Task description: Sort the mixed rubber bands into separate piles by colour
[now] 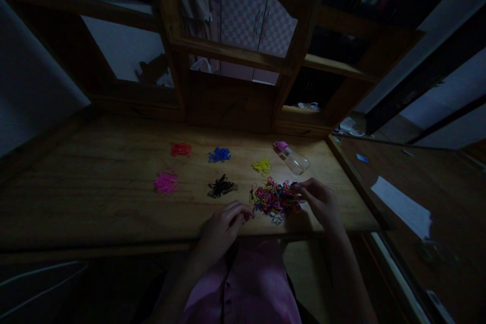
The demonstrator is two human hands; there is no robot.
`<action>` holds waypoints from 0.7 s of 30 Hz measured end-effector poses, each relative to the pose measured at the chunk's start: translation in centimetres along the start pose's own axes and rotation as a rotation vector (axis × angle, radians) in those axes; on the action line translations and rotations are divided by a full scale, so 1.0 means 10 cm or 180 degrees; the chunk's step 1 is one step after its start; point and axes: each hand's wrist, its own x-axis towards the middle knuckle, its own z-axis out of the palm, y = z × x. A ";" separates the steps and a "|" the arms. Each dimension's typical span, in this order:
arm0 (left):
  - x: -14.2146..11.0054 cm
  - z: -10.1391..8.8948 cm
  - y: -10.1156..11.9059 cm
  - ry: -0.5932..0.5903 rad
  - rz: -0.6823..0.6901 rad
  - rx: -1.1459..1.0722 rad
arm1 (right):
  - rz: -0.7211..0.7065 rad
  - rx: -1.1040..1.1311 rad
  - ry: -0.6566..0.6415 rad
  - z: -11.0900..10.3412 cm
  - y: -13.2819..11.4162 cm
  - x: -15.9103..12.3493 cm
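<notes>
A mixed heap of small coloured loops (pixel 276 197), which look like rubber bands, lies on the wooden desk (pixel 114 207). At its right edge, my right hand (pixel 319 199) is closed in a pinch on a small dark loop (pixel 294 184). My left hand (pixel 224 225) rests at the heap's lower left, fingers curled together; what is between the fingertips is too small to make out. Single-colour piles lie beyond and to the left: yellow loops (pixel 261 165), black loops (pixel 222 187), blue loops (pixel 219 154), red loops (pixel 180 149) and pink loops (pixel 166 181).
Behind the heap, a clear bottle with a pink cap (pixel 294 158) lies on its side. A wooden shelf unit (pixel 231 98) rises along the desk's back. On the floor at right are a white paper sheet (pixel 402 207) and a small blue card (pixel 362 158). The room is dim.
</notes>
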 end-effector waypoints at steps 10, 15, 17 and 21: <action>-0.01 0.01 -0.01 0.0019 0.0020 0.0001 | -0.0446 -0.0210 -0.0225 0.00 -0.14 -0.06; 0.00 0.01 -0.01 0.0023 0.0042 -0.0007 | -0.0227 -0.0056 -0.0205 0.02 -0.20 -0.07; 0.00 0.01 -0.01 0.0044 0.0055 0.0008 | -0.0207 -0.0057 -0.0234 0.06 -0.27 0.01; 0.00 0.00 0.01 0.0029 0.0053 0.0034 | -0.0377 -0.0300 -0.0770 0.36 -0.46 0.37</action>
